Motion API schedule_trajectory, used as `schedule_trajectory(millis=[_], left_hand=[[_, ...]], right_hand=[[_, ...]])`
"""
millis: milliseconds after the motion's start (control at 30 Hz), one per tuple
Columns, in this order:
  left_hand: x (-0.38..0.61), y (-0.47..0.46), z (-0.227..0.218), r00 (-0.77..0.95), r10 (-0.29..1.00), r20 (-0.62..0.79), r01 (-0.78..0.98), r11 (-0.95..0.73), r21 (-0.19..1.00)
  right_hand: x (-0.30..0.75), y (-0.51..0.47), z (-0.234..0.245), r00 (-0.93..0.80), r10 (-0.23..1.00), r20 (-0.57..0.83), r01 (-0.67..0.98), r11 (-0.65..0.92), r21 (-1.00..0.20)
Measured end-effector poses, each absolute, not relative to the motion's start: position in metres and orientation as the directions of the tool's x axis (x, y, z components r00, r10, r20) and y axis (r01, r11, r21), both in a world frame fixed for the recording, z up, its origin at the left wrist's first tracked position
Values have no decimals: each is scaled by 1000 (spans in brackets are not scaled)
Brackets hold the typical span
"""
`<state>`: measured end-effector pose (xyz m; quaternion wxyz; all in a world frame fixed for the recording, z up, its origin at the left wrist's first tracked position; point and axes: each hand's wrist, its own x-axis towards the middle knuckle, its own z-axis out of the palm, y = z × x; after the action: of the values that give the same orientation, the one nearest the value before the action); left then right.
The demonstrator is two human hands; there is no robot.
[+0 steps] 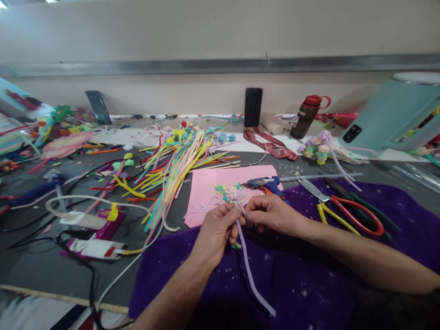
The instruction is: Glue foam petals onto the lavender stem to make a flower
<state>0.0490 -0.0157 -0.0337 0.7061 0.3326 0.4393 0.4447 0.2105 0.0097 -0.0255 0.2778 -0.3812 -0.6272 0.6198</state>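
Observation:
My left hand [220, 225] pinches a lavender pipe-cleaner flower [235, 196] just below its looped petals. From under the fingers a long lavender pipe cleaner [248, 266] hangs down over the purple cloth [295, 275]. Right beside it, my right hand [266, 213] is closed, thumb against forefinger, at the base of the flower; the exact spot it grips is partly hidden. Behind the flower, cut pipe-cleaner bits lie on a pink sheet [202, 183]. A blue glue gun [270, 184] rests on that sheet, just beyond my right hand.
Red-handled scissors [357, 215] and dark-green-handled pliers [374, 208] lie at the right. Loose pipe cleaners [182, 165] spread left of centre. Cables and a purple device [109, 223] occupy the left. A phone [253, 107], a bottle [305, 119] and a teal container [381, 112] stand behind.

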Motion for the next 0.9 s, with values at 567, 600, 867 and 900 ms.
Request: schedule_trajectory(millis=[567, 600, 867, 900], left_hand=[[52, -17, -39, 349, 836, -424, -533, 549, 644], [53, -18, -38, 350, 833, -429, -546, 553, 629], [52, -19, -38, 368, 829, -421, -559, 560, 612], [52, -19, -38, 360, 830, -426, -553, 557, 619]], right_hand=[[210, 7, -31, -348, 814, 465, 142, 536, -832], [209, 7, -31, -341, 812, 474, 140, 542, -828], [208, 8, -31, -327, 818, 473, 166, 543, -823], [208, 8, -32, -335, 811, 480, 173, 554, -815]])
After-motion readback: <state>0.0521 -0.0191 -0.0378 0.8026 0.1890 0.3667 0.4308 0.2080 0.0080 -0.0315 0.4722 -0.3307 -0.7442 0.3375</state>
